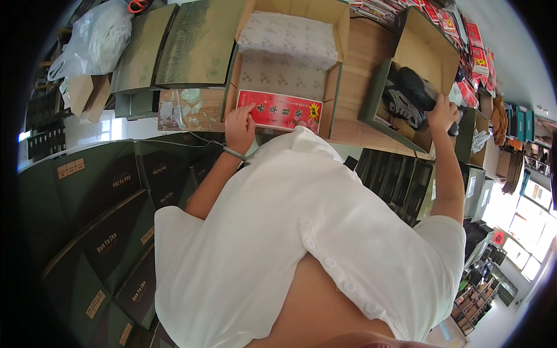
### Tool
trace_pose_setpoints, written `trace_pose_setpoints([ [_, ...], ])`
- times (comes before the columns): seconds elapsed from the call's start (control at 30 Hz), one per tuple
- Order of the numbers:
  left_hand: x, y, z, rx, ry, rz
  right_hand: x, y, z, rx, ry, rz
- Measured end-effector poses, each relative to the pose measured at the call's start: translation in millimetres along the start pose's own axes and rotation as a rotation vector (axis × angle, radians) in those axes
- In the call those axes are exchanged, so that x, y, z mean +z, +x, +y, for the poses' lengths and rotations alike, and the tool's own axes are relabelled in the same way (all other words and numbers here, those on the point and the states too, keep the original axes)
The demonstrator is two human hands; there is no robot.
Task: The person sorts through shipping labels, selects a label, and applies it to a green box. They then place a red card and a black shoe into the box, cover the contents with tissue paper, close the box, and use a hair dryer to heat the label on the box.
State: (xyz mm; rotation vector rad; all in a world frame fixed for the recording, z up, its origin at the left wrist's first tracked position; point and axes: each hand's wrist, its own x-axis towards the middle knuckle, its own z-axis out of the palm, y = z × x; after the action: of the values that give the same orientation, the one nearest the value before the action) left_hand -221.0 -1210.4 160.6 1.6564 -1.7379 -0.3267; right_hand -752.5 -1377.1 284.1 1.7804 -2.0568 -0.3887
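An open green shoe box (pixel 337 93) lies in front of me, lined with patterned tissue paper (pixel 287 41). A flat red printed packet (pixel 280 110) rests at its near side. My left hand (pixel 240 126) is at the box's near left corner, fingertips on or close to the packet's left end; whether they grip it is unclear. To the right stands a second open box (pixel 374 100) with a pair of dark shoes in it. My right hand (pixel 444 114) is closed around the end of the black shoe (pixel 413 85). A grey-and-black shoe (pixel 402 106) lies beside that one.
Two closed shoe boxes (pixel 198 43) and a clear plastic bag (pixel 98 39) are on the left. Red-handled scissors (pixel 137 6) lie at the back. Red packets (pixel 476 43) are piled at the far right. Stacked dark green boxes (pixel 117 230) stand at my left; a thin cable (pixel 174 142) hangs near.
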Motion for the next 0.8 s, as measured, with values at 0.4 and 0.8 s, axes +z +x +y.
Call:
trace_pose_setpoints([
  [0.4, -16.1, -2.2, -9.3, -0.119, -0.157, 0.147, -139.6, -81.7, -221.0, -0.595, 0.717, 0.095],
  [0.8, 10.0, -0.1, -9.5, 0.065, 0.204, -0.102, -53.5, -153.9, -352.8, -0.713, 0.797, -0.269],
])
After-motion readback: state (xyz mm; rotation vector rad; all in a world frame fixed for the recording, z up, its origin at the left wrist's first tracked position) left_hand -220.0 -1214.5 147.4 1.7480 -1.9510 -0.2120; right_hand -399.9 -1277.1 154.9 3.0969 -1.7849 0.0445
